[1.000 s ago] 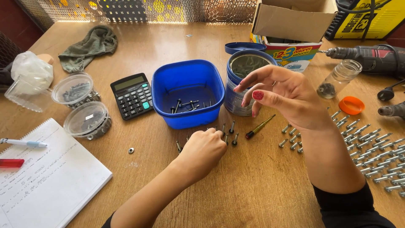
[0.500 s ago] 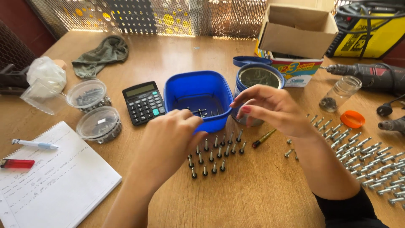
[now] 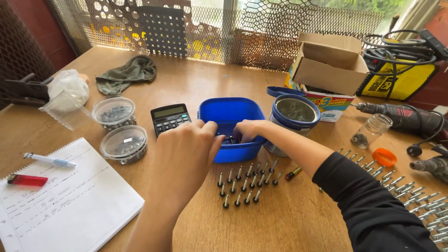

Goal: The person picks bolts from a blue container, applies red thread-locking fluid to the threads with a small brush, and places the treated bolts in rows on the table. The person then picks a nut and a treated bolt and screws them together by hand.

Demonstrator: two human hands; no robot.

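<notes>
Both hands dip into the blue tub (image 3: 228, 112) at the middle of the table (image 3: 196, 84), behind rows of upright screws (image 3: 245, 179). The left hand (image 3: 184, 154) curls over the near rim, fingers hidden; the right hand (image 3: 247, 130) is knuckles-up inside. Whether either grips the dark bits at the bottom, I cannot tell

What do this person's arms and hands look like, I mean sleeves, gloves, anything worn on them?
Both hands are bare, with no gloves. The left hand has a bare forearm with no sleeve, watch or band showing. The right arm wears a black long sleeve ending partway down the forearm, leaving the wrist and right hand uncovered. No rings are visible in this view.
</notes>
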